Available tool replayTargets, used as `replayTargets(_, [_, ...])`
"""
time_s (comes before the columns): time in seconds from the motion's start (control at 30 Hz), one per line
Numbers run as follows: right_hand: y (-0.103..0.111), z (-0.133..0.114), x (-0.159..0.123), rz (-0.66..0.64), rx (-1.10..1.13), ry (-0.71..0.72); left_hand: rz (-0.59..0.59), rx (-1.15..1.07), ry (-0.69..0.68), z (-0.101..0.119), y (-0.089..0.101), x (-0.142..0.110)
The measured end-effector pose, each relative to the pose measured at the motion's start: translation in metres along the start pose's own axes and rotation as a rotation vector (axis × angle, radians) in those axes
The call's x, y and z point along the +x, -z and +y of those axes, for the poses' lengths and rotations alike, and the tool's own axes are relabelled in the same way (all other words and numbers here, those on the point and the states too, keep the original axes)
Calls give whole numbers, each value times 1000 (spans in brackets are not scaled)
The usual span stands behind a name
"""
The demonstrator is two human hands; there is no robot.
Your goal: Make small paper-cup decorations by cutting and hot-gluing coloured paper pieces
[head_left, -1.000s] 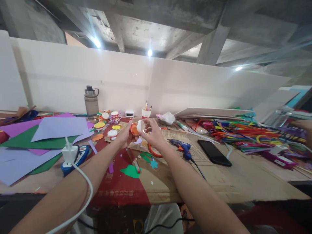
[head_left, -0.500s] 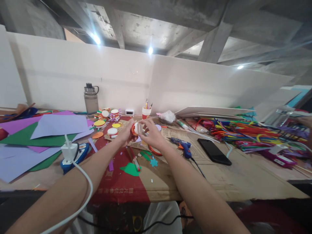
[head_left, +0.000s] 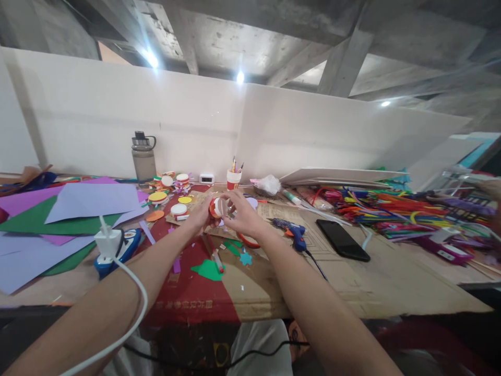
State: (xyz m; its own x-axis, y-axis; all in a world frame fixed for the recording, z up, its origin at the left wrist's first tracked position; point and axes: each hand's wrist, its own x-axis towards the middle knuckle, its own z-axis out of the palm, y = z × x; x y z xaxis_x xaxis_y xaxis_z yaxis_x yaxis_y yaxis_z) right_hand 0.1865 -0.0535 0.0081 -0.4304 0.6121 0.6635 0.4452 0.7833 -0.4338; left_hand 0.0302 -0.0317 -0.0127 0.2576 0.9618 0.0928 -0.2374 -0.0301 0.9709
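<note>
A small red-and-white paper drum is held up above the table's middle. My left hand is closed around its left side. The curled fingers of my right hand grip its right end, beside a pale round face; their tips are partly hidden. Similar small drums stand just beyond my left hand, among them a white-topped one and a yellow-topped one. Below my hands lie a red-ended stick, a green paper scrap and a blue paper star.
To the right lie a blue glue gun and a black phone, with many coloured pipe cleaners beyond. Coloured sheets, a power strip and a bottle are at left. A white cable crosses my left forearm.
The drum has turned slightly in my hands, showing more of its red-and-white side. The whole view has shifted a little; the things on the table stay put.
</note>
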Motion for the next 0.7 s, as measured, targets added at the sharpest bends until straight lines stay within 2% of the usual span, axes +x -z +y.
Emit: replayTargets(0.7, [1, -1, 0, -18, -94, 76, -4, 44, -48, -4, -1, 0])
